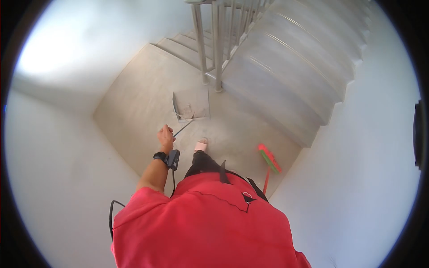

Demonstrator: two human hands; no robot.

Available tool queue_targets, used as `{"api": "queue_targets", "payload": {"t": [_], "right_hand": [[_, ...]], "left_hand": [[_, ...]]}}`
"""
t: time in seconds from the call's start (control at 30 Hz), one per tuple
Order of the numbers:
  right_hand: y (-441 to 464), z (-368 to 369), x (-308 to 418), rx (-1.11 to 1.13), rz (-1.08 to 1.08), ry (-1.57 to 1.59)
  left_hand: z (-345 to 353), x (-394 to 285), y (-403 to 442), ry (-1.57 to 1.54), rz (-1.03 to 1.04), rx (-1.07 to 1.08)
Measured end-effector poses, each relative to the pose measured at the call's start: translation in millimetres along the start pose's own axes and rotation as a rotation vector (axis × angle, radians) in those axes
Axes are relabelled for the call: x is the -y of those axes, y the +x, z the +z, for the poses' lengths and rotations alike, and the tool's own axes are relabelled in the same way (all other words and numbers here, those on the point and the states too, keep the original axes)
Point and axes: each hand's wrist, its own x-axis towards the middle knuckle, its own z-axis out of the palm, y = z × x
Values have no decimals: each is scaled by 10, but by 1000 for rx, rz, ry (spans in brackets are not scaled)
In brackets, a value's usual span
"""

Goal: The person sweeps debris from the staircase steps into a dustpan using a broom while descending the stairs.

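Note:
My left hand (166, 136) is closed around the thin handle (183, 127) of a dustpan. The grey dustpan (196, 100) lies on the landing floor ahead of it, with some debris near its handle side. On the right, a broom (270, 158) with red bristles and a green head rests on the floor, its red stick running back beside my body. My right hand is not in view; my body hides the far end of the broom stick.
Stairs (277, 76) rise at the upper right, and other steps (181, 51) lie behind the metal railing (218, 49). White walls stand on both sides. My sandalled foot (201, 145) is on the landing floor (134, 102).

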Motion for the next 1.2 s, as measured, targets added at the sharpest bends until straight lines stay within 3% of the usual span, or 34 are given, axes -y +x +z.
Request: {"api": "queue_targets", "payload": {"t": [0.1,0.2,0.23,0.37,0.47,0.77,0.83,0.9,0.93,1.1,1.13,1.2], "right_hand": [[-40,607,-7,-16,-42,-96],[-181,1389,136,-14,-38,-205],[-149,1541,119,-12,-41,-248],[-86,2330,370,-4,-42,-405],[-68,2781,689,4,-32,-535],[-13,3393,609,-65,-206,-839],[-33,3490,581,-94,-239,-895],[-18,3588,554,-127,-271,-951],[-44,3627,578,-143,-282,-970],[-60,3754,690,-203,-334,-1078],[-504,3951,1148,-190,-257,-1068],[-552,4011,1225,-213,-247,-1093]], "left_hand": [[-489,-128,259,168,242,-8],[-995,-808,435,-43,8,58],[-1025,-837,527,-56,38,1],[-657,-1047,1331,-81,-48,50],[-499,-1213,1780,9,-72,-48],[-935,-231,3314,263,-98,-96],[-1091,38,3527,421,139,-133],[-1235,325,3806,453,166,-112],[-1303,371,3878,422,44,-94],[-1645,992,4225,293,-139,5],[-1670,235,4052,374,-201,12],[-1872,364,4023,446,-207,-26]]}}
